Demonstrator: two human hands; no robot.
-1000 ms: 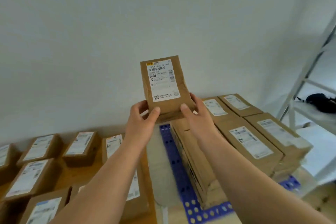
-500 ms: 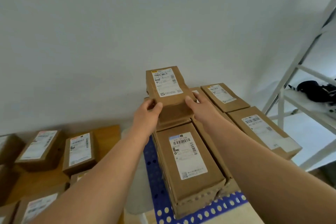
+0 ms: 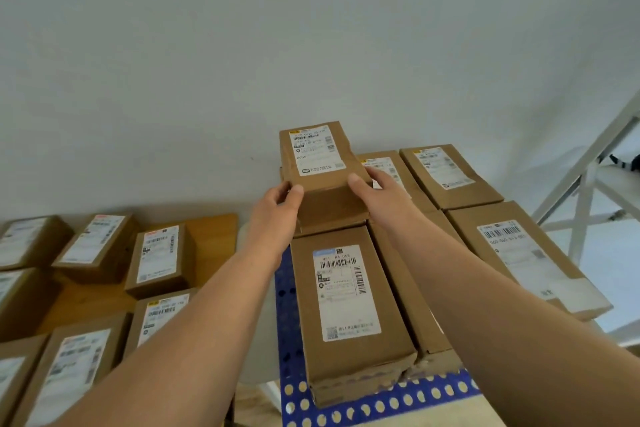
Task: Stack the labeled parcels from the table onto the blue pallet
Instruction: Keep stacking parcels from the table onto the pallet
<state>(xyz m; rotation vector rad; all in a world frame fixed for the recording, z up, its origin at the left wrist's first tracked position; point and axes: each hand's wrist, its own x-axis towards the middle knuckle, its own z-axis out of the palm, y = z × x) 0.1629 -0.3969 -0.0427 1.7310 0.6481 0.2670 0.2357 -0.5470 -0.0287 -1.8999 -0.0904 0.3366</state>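
Head view: left hand (image 3: 277,206) hides parcel (image 3: 320,163) corner.

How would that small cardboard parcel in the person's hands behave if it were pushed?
The held parcel looks stiff, its edges staying square. Probably light: left hand and right hand grip only its near corners. Flat-sided, it would likely slide, not roll.

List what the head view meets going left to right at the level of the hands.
Parcels on the wooden table → left hand → held parcel → right hand → far right parcel on the stack → white rack frame.
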